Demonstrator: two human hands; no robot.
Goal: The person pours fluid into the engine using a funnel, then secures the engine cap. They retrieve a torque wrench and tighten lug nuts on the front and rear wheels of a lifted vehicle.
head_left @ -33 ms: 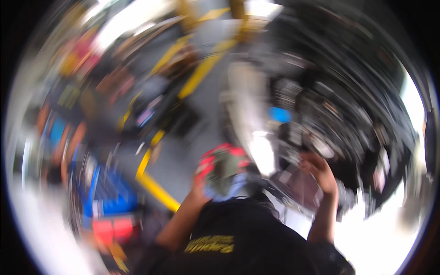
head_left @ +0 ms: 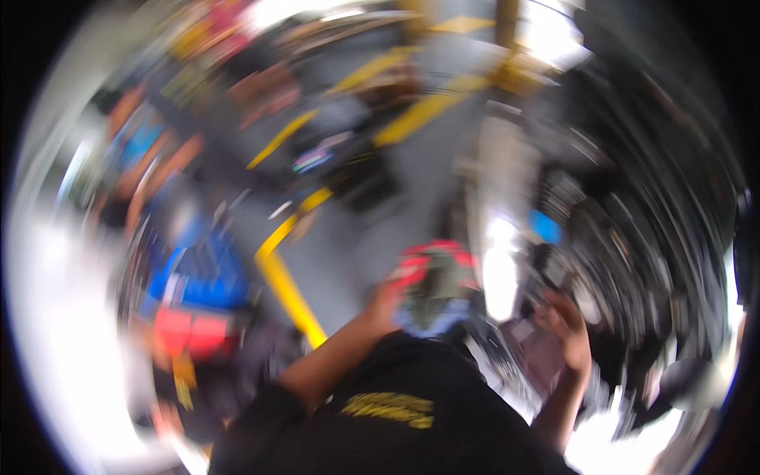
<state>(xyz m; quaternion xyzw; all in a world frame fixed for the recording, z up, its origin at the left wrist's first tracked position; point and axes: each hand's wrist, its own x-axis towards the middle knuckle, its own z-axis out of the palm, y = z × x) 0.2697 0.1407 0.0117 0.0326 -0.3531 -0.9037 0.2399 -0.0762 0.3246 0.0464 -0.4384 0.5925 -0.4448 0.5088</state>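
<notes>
Everything is smeared by motion. Before my body, my left hand grips a bundle that looks like crumpled cloth, with red, grey-green and light blue parts. Its exact kind is too blurred to tell. On the right, my right hand is raised with fingers bent and somewhat apart; nothing shows in it. It is nearest to a dull brownish panel beside dark machinery. I cannot tell whether it touches the panel.
Dark, blurred machinery fills the right side, with a small blue item on it. Yellow lines mark the grey floor. At left are a blue crate-like thing and a red one; a person's arms show behind.
The whole view has swung, so the floor and machinery sit farther right. My left hand and the bundle appear farther right; my right hand appears slightly lower. The bundle stays in my left hand.
</notes>
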